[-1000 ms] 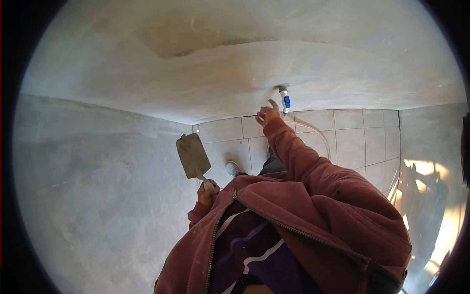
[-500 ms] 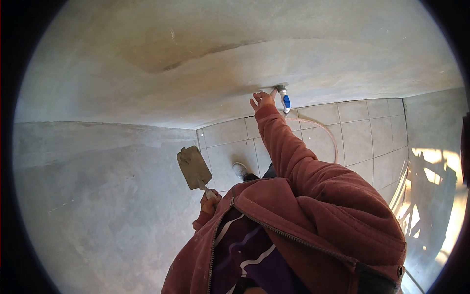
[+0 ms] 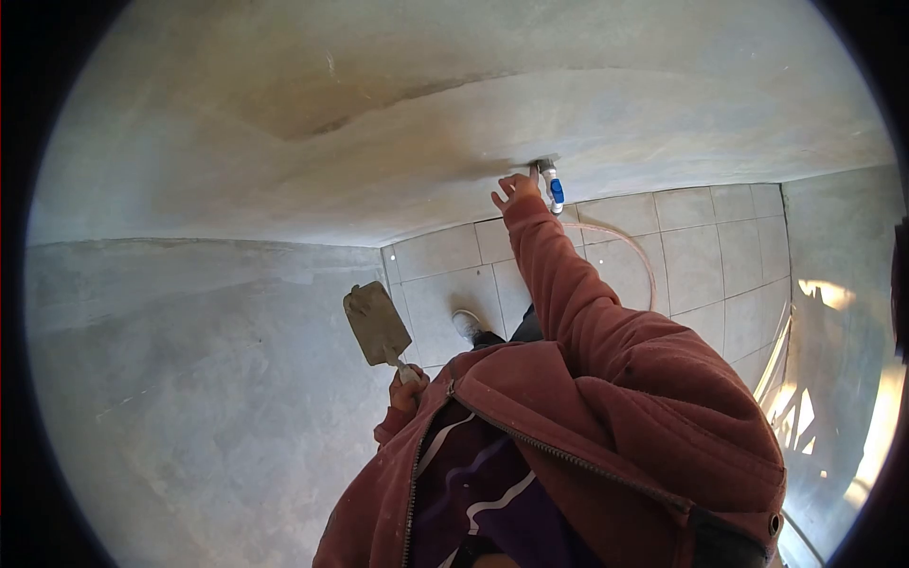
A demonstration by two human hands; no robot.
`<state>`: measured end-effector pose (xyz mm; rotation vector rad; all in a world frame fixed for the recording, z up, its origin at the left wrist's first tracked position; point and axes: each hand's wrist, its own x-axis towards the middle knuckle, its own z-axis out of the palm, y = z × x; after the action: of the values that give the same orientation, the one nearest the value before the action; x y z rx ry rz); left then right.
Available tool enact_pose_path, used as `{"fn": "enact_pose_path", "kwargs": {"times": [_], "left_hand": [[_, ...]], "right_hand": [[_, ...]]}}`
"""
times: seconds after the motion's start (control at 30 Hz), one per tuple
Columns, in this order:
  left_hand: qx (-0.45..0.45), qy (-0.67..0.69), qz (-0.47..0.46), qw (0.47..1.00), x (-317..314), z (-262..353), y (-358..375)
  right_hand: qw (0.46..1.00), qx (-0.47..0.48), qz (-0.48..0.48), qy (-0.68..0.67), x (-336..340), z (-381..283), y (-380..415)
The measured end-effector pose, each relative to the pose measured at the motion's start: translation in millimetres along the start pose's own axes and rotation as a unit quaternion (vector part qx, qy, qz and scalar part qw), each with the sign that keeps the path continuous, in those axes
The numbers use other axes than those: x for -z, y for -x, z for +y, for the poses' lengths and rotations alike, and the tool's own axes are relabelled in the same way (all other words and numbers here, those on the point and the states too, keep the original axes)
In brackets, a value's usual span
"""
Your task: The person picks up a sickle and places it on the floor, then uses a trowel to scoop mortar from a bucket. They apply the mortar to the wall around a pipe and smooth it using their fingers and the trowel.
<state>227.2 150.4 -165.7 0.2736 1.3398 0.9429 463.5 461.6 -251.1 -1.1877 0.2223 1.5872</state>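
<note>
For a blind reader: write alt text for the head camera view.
A person in a red hooded jacket reaches their right hand up to a plastered wall, fingertips beside a white tap with a blue handle. Their left hand grips a mortar-coated trowel above a tiled floor.

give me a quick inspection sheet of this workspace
surface: grey plastered wall, smooth, with a darker patch near the top
job's things: trowel, blade up; tap with blue handle on the wall
clutter: nothing seen
grippers: left hand shut on trowel handle; right hand raised, fingers at the wall beside the tap
cables: pale hose looping down from the tap
surroundings: tiled floor, sunlight at right, white shoe
</note>
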Motion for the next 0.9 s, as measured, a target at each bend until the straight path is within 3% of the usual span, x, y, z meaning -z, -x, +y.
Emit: {"fn": "enact_pose_path", "kwargs": {"times": [0.13,0.37,0.43,0.47,0.5,0.53,0.57,0.6,0.63,0.67,0.7,0.77,0.9], "left_hand": [[0.005,0.005,-0.009,1.000,-2.9,5.4,1.4],[-0.007,-0.006,0.000,1.000,1.7,1.0,-3.1],[-0.004,-0.001,0.012,1.000,1.4,0.9,-2.4],[-0.002,-0.002,0.012,1.000,0.7,1.1,-2.5],[-0.001,0.000,0.013,1.000,-0.4,1.8,-2.3],[0.001,0.003,0.014,1.000,-2.1,2.9,-2.0],[0.001,0.003,0.011,1.000,-4.8,4.9,-0.8],[-0.002,-0.009,0.012,1.000,-7.3,7.5,-0.2],[-0.007,-0.022,0.014,1.000,-8.0,9.4,1.4],[-0.008,-0.024,0.013,1.000,-7.9,10.0,2.8],[-0.003,-0.017,0.003,1.000,-8.7,10.7,3.3],[0.000,-0.013,-0.009,1.000,-9.9,11.6,3.4],[-0.002,-0.008,-0.025,1.000,-8.2,10.2,3.1]], "right_hand": [[0.987,-0.006,0.032,-0.155,-15.4,0.3,-0.6],[0.989,-0.048,0.017,-0.137,-13.6,-6.3,-26.2],[0.991,0.024,0.081,0.106,-14.3,-7.3,-24.9],[0.991,0.025,0.082,0.105,-5.0,-3.6,-32.2],[0.920,0.121,0.076,0.364,12.4,3.3,-45.3],[0.775,0.206,0.064,0.594,25.4,8.0,-53.9],[0.837,0.144,0.086,0.522,28.9,10.1,-54.3],[0.836,0.145,0.087,0.522,21.6,5.0,-37.2],[0.924,0.085,0.098,0.359,13.2,-0.4,-19.6],[0.978,0.022,0.105,0.181,7.1,-3.2,-9.2],[0.978,0.024,0.103,0.178,4.6,-3.9,-9.5],[0.998,-0.038,0.032,-0.034,-1.5,-8.7,-8.2],[0.983,-0.066,0.018,-0.171,-13.0,-7.8,-9.6]]}}
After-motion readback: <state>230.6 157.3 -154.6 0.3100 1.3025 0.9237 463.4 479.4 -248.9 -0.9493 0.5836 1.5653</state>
